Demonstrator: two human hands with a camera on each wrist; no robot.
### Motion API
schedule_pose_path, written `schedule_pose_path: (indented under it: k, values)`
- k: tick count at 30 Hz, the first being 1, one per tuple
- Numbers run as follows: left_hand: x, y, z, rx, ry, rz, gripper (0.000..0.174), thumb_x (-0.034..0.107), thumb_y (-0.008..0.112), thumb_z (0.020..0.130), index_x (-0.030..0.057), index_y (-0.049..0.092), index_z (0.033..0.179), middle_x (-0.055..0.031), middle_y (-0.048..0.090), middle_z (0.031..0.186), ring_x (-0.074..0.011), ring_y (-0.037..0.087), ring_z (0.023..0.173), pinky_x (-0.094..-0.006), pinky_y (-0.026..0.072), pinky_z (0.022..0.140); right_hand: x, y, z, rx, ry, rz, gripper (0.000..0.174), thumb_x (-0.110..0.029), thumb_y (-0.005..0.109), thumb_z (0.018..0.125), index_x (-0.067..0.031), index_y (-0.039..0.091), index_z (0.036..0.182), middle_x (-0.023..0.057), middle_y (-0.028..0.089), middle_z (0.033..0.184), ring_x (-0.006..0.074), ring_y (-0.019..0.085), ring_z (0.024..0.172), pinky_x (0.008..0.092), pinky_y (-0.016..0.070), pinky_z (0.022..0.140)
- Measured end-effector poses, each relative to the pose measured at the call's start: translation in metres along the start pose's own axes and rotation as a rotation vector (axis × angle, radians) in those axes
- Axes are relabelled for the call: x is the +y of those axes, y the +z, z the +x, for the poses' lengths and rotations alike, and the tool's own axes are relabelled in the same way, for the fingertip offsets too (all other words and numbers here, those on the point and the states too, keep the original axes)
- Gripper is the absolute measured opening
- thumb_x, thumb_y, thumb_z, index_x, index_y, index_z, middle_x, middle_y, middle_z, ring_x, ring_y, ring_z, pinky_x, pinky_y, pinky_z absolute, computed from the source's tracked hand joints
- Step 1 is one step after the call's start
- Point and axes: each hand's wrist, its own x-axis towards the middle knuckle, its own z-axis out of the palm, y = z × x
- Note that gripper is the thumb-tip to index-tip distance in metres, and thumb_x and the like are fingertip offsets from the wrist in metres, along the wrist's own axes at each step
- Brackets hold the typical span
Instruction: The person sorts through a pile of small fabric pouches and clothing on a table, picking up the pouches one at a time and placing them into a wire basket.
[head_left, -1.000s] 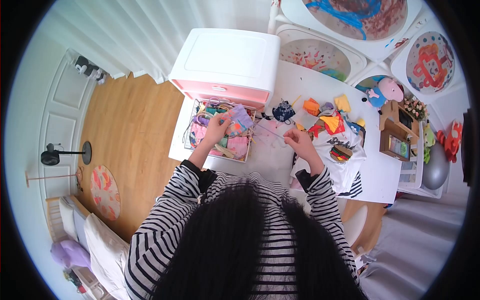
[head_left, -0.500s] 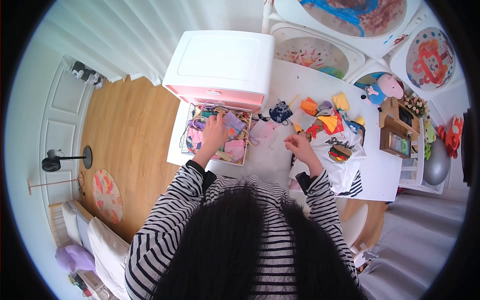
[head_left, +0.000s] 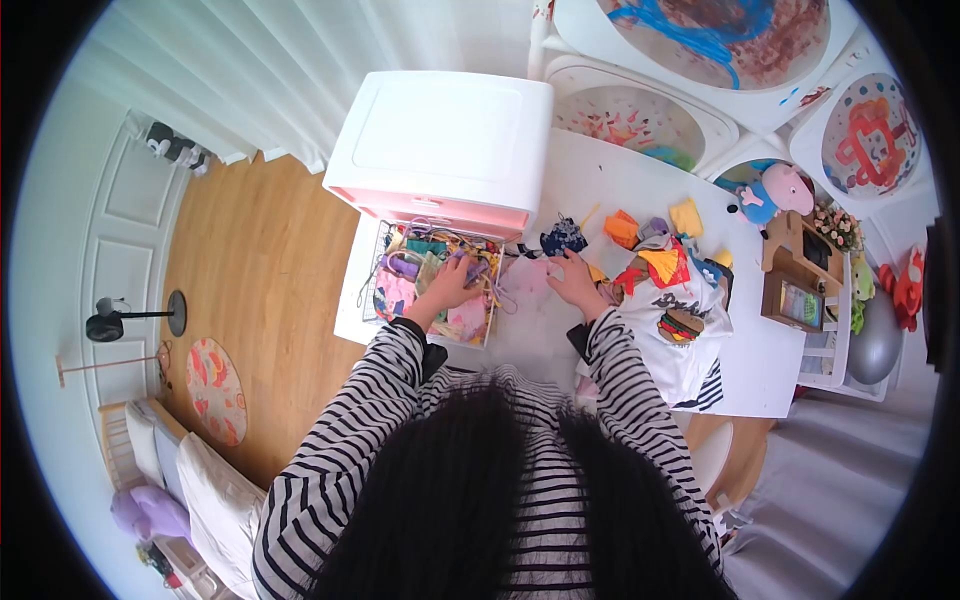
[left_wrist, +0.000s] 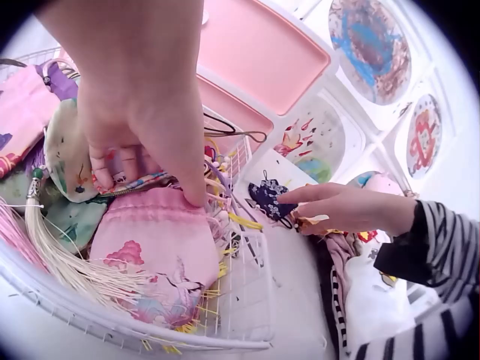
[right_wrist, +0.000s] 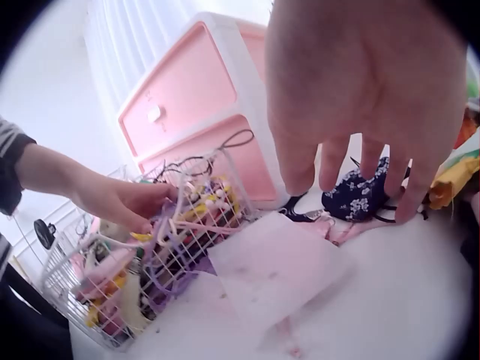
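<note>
My left hand [head_left: 447, 288] is down in a white wire basket [left_wrist: 247, 342] of small fabric pouches. Its bent fingertips touch a multicoloured patterned pouch [left_wrist: 139, 182], and the thumb lies at the gathered top of a pink pouch [left_wrist: 150, 247] with flower embroidery. A cream tassel [left_wrist: 56, 232] hangs beside them. Over the table, my right hand [head_left: 575, 284] reaches forward with loosely extended fingers and nothing gripped. Just beyond its fingertips lies a navy floral pouch [right_wrist: 358, 193] with dark cords. A sheer pale pink bag [right_wrist: 277, 262] is spread flat between basket and right hand.
Behind the basket stands a white drawer unit [head_left: 440, 140] with pink fronts. Right of my right hand, a white burger-print T-shirt [head_left: 690, 350] lies among orange, yellow and red cloth pieces [head_left: 660, 265]. A pink-headed plush toy [head_left: 775, 195] and a wooden organiser [head_left: 795, 300] stand further right.
My left hand has lowered the purple-pink pouch into the basket and shifted right over the contents. A cord stretched between the hands is gone from the right hand, which has moved forward and left.
</note>
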Motion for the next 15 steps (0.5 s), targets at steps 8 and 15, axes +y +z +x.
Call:
schedule_pose_path:
  k: [8, 15]
  values:
    - [-0.007, 0.008, 0.014, 0.040, -0.041, -0.061, 0.053, 0.022, 0.067, 0.067, 0.0091, 0.037, 0.109, -0.0216, 0.043, 0.107, -0.0382, 0.045, 0.098, -0.0422, 0.0389, 0.083, 0.011, 0.010, 0.019, -0.077, 0.056, -0.246, 0.050, -0.029, 0.061, 0.068, -0.0129, 0.051, 0.114, 0.0183, 0.028, 0.133, 0.0414, 0.026, 0.120, 0.0436, 0.0280, 0.097]
    - [-0.020, 0.018, 0.023, 0.093, -0.046, -0.151, 0.031, 0.012, 0.054, 0.077, 0.0073, 0.041, 0.105, -0.0226, 0.045, 0.105, -0.0383, 0.046, 0.098, -0.0426, 0.0382, 0.083, 0.016, 0.002, 0.019, -0.102, 0.054, -0.214, 0.056, -0.027, 0.061, 0.068, 0.0007, 0.047, 0.114, 0.0203, 0.034, 0.129, 0.0381, 0.030, 0.119, 0.0404, 0.0256, 0.100]
